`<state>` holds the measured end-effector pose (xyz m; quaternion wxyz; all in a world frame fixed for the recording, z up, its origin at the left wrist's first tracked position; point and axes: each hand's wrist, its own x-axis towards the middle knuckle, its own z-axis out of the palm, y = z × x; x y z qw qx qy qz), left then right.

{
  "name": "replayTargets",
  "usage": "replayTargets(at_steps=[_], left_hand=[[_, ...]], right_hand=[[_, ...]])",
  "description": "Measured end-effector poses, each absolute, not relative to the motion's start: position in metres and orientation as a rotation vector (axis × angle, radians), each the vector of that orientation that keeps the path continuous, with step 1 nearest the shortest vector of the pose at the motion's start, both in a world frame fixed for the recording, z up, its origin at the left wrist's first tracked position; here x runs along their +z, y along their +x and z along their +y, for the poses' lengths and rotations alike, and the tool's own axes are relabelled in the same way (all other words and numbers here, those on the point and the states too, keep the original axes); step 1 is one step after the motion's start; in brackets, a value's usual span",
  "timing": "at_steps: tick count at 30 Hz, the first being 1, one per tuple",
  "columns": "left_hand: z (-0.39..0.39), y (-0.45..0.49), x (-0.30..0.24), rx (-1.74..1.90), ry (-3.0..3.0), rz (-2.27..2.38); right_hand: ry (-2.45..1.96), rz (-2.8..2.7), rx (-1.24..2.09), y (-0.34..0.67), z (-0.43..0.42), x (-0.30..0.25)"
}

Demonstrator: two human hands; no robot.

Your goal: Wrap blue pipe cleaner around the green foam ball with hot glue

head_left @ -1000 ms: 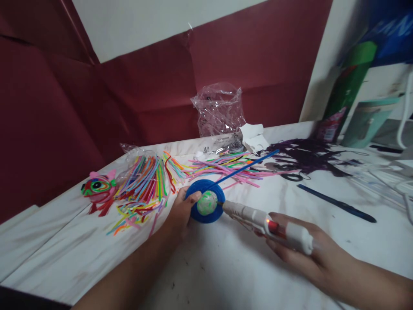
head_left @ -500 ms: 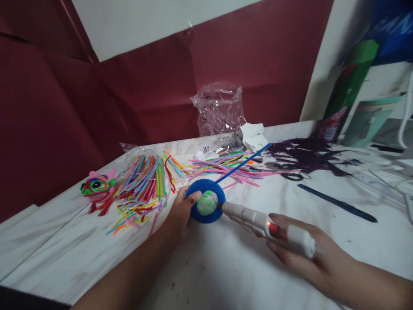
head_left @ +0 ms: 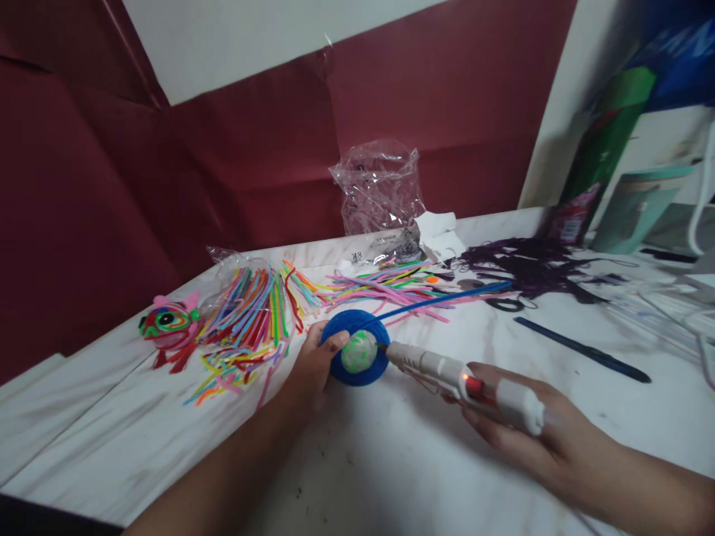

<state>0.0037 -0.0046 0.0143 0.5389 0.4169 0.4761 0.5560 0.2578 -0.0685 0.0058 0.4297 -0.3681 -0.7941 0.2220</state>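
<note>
Slightly toward six o'clock from centre, flat round blue coiled disc [head_left: 366, 377] bearing a green-and-white dome [head_left: 359, 352], left hand [head_left: 317, 362] pinching the disc's nine-o'clock edge, thumb on top, right hand [head_left: 561, 447] curling its fingers around a long white glue gun [head_left: 436, 366], dark nozzle [head_left: 383, 347] at the dome's three-o'clock side.

The flat, round blue coiled disc [head_left: 366, 374] hides most fingers of the left hand [head_left: 317, 363]; far right of it, a blue white-lettered packet [head_left: 684, 63] is cut off, its wording blurred.
</note>
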Motion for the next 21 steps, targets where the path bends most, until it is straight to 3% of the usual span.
replayTargets(at_steps=[21], left_hand=[[-0.0088,0.0072,0.0156,1.298,1.115,1.169]], right_hand=[[-0.925,-1.998,0.623,0.2628,-0.0653,-0.0010]])
